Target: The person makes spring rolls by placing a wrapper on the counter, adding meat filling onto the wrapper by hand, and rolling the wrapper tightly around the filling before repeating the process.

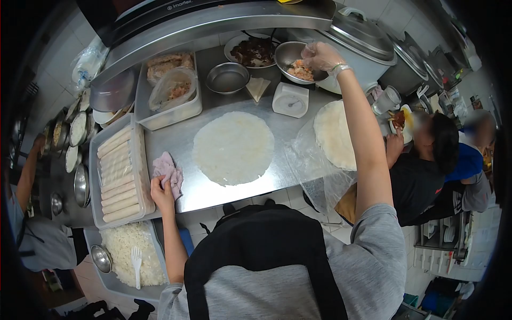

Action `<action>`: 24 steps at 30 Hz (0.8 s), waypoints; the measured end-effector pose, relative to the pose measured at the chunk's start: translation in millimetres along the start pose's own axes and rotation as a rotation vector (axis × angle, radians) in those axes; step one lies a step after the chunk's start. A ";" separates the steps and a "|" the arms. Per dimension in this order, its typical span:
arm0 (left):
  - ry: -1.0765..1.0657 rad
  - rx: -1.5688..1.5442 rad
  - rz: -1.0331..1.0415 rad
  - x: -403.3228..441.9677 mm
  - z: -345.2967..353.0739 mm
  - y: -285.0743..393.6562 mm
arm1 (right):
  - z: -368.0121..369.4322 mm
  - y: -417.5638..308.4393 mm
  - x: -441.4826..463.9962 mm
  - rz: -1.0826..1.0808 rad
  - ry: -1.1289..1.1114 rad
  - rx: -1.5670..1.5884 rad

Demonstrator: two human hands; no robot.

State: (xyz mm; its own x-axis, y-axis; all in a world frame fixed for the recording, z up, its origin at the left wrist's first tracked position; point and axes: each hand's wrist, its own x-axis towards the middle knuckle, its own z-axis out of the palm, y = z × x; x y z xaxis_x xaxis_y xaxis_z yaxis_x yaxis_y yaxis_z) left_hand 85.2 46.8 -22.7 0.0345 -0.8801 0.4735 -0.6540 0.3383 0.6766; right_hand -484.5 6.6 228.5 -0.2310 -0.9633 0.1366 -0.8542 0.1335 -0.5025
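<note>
My left hand is closed on a crumpled pink cloth at the table's front edge. My right hand wears a clear plastic glove and reaches into a steel bowl holding orange-white filling. Its fingers are bent together at the bowl's right side; what is between them is hidden. A thin round wrapper lies flat on the steel table in front of me. Under my right forearm, a stack of round wrappers sits partly covered by a clear plastic bag.
A tub of rolls stands left, above a bin of white shreds with a fork. Behind are a filling container, an empty steel bowl, folded wrapper, scale and large pot. Co-workers are at both sides.
</note>
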 end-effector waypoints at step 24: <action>-0.016 -0.001 -0.031 1.2 -2.6 8.9 | -7.2 -3.6 2.0 -0.104 0.024 0.672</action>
State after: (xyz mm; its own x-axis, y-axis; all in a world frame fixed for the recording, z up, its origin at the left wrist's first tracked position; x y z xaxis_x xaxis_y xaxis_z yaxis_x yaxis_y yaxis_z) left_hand 81.3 49.6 -14.6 0.0425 -0.8953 0.4435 -0.6524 0.3113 0.6910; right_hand -485.3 5.9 236.7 -0.1804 -0.9568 0.2280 -0.3996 -0.1405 -0.9058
